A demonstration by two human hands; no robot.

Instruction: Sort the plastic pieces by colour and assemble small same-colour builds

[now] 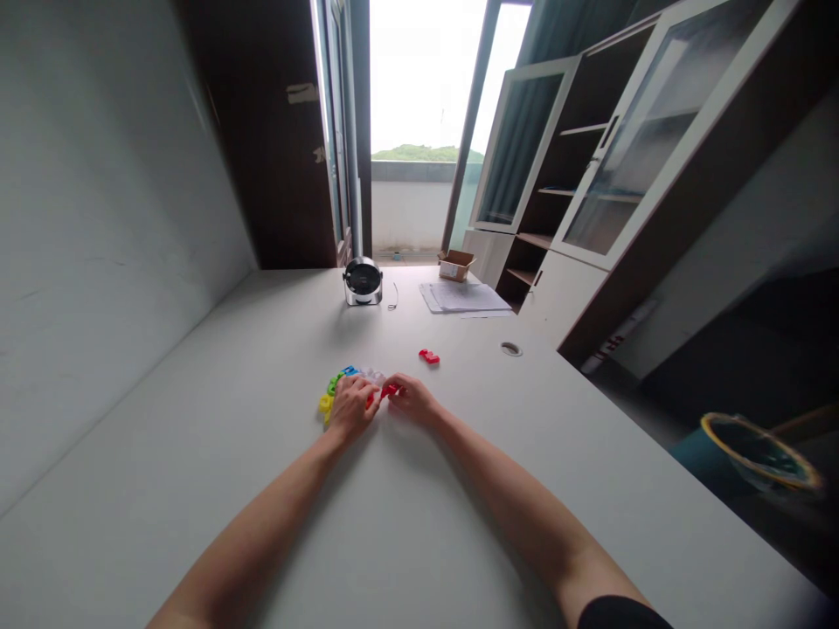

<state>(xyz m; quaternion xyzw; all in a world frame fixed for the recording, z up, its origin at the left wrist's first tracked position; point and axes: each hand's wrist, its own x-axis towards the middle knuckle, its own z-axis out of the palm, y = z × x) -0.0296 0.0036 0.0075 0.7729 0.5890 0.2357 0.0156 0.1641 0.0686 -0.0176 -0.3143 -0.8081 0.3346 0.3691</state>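
Over a cluster of coloured plastic pieces lies my left hand [354,405], its fingers bent and closed about a red piece [370,400] that shows by the thumb. My right hand [410,398] pinches another small red plastic piece [389,390] close to the left fingertips. Yellow pieces [325,404], a green piece [334,383], a blue piece [350,371] and white pieces [375,376] curve around the left hand, partly hidden by it. A separate red piece [429,356] lies beyond the right hand. The pieces' exact shapes are too small to make out.
The white table [275,349] carries a round black device on a silver stand [363,279], a short cord [394,299], papers [468,298] and an open cardboard box [457,265]. A cable hole [511,349] sits near the right edge. A bin [753,454] stands at right.
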